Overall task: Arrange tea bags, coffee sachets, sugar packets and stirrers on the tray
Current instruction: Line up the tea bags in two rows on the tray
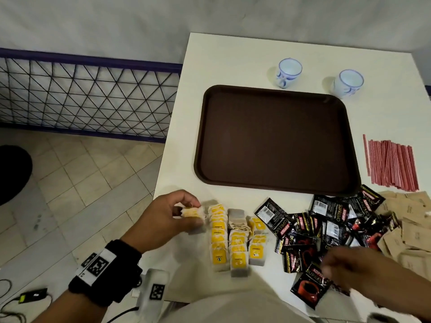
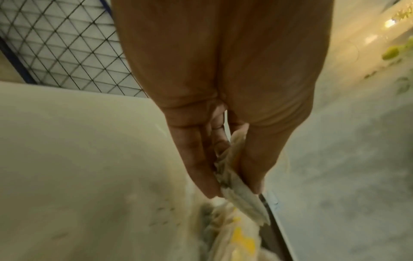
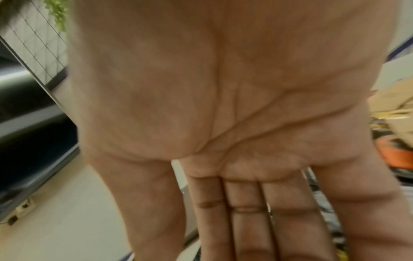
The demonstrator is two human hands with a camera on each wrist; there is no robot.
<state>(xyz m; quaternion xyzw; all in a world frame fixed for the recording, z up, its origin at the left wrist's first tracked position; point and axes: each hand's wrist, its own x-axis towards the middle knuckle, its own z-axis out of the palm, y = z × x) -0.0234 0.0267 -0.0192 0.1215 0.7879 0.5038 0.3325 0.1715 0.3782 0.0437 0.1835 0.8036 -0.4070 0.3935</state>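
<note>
Left hand point(image 1: 163, 220) fingers point(image 2: 196, 159) pinching a small stack of tea bags point(image 1: 192, 212), right hand point(image 1: 345, 266) blurred, fingers apparently straight, above coffee sachets point(image 1: 326, 229), brown tray point(image 1: 275, 141) bare

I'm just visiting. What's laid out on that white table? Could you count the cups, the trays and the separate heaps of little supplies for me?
Cups: 2
Tray: 1
Heaps of supplies: 4 (tea bags, coffee sachets, sugar packets, stirrers)
Total: 7
</note>
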